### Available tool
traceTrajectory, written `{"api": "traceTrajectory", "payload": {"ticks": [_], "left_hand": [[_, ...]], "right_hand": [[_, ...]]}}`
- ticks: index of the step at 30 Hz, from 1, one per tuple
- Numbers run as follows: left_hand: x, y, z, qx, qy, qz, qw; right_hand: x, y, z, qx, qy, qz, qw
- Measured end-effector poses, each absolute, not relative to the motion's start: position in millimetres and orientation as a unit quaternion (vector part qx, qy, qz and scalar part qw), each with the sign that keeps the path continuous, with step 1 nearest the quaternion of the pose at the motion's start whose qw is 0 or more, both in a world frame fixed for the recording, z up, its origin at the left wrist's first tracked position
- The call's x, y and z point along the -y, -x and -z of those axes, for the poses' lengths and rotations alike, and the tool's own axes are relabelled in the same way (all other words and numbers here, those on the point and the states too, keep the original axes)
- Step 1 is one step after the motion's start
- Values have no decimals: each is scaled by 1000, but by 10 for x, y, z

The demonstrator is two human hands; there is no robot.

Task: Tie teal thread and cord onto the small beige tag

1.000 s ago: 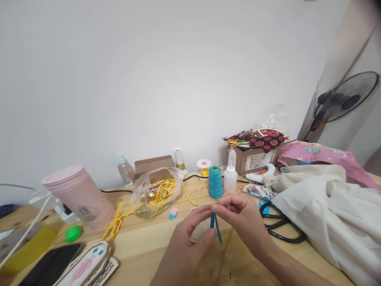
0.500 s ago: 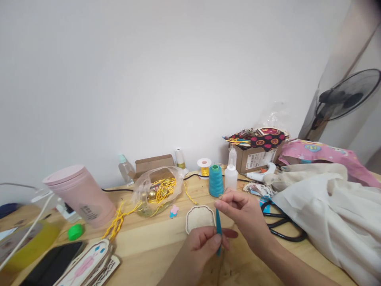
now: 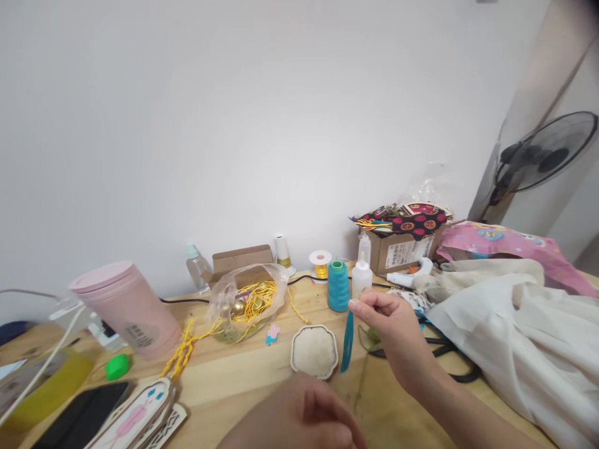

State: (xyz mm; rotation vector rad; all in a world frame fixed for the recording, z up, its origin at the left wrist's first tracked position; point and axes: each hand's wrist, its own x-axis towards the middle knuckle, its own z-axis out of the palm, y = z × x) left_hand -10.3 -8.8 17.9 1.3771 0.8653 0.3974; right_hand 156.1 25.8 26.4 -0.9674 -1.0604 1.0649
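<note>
My right hand (image 3: 390,318) is closed in a pinch on the top end of a teal tassel (image 3: 347,343), which hangs down over the table. A thin olive thread (image 3: 362,374) trails below this hand towards my left hand. Lower down, my left hand (image 3: 309,418) has curled fingers; whatever they may hold is hidden. Between the hands and the wall lies a wooden plaque (image 3: 314,352) with a scalloped raised rim. A teal thread cone (image 3: 338,287) stands behind the tassel, beside a white squeeze bottle (image 3: 362,279).
On the left are a pink tumbler (image 3: 126,305), a phone (image 3: 84,415), stacked wooden tags (image 3: 135,418) and a green cap (image 3: 116,366). A plastic bag (image 3: 219,312) holds yellow cords and gold bells. Black-handled scissors (image 3: 440,349) lie partly under white cloth (image 3: 505,324), near a carton (image 3: 402,252).
My left hand has let go of the tassel and dropped towards the lower edge. The tassel now hangs freely from my right hand, which has shifted slightly right.
</note>
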Motion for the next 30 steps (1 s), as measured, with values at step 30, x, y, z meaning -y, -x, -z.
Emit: {"api": "traceTrajectory", "payload": {"ticks": [30], "left_hand": [[-53, -55, -56, -455, -591, -353, 565]], "right_hand": [[-198, -1462, -214, 480, 431, -477, 597]]}}
